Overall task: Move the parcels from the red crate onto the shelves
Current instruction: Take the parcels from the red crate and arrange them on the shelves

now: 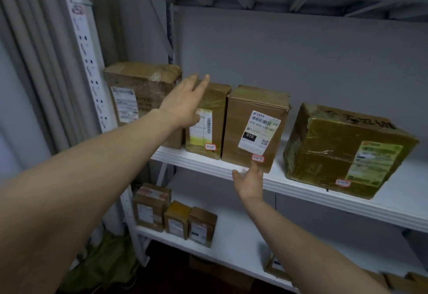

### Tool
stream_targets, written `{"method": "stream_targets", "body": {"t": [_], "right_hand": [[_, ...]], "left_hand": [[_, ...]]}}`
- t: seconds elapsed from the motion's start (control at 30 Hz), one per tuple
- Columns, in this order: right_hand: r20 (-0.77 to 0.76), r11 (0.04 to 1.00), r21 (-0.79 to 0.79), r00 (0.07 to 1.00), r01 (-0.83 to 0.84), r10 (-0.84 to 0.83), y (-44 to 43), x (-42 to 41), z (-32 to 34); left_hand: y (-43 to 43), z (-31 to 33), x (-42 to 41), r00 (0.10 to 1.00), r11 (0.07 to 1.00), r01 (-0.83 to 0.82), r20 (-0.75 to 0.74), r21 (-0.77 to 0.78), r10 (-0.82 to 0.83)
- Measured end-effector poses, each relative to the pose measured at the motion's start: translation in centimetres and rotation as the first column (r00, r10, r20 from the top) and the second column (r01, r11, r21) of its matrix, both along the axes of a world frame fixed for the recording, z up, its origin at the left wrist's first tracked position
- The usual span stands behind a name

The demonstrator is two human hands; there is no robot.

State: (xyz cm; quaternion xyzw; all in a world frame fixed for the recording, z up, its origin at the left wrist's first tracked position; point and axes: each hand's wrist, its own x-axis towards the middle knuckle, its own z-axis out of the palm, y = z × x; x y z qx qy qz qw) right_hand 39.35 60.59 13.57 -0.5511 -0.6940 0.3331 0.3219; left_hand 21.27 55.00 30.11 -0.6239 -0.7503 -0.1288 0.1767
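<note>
Head view: both parcels stand on the white metal shelf point(405, 196), the flat left hand point(185, 105) against the narrow brown carton point(214, 129) at nine o'clock of the white-labelled brown carton point(238, 131) that the spread right hand point(249, 183) touches, so a clumsy pull could topple either.

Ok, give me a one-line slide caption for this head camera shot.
Open left hand and right hand reach toward cardboard parcels on a white shelf.
</note>
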Motion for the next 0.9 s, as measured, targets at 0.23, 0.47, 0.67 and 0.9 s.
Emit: {"method": "stream_targets", "body": {"t": [0.23,0.47,0.67,0.9], "right_hand": [[0.095,0.928,-0.143,0.929,-0.344,0.359,-5.1,-5.5,-2.2],[0.222,0.698,-0.247,0.662,-0.672,0.716,-15.0,-11.5,-5.7],[0.327,0.435,-0.368,0.323,-0.822,0.888,-24.7,-18.6,-7.9],[0.364,0.243,-0.460,0.069,-0.854,0.929,-38.0,-28.4,-12.2]], "left_hand": [[-10.1,-8.7,-1.5,0.970,0.966,-0.203,0.102,-0.158,0.220],[-22.6,-17.7,-3.8,0.802,0.731,-0.419,0.158,-0.538,0.576],[-34.6,-24.2,-6.8,0.635,0.496,-0.449,0.125,-0.743,0.762],[-49.5,-30.3,-13.4,0.395,0.371,-0.428,0.199,-0.824,0.897]]}}
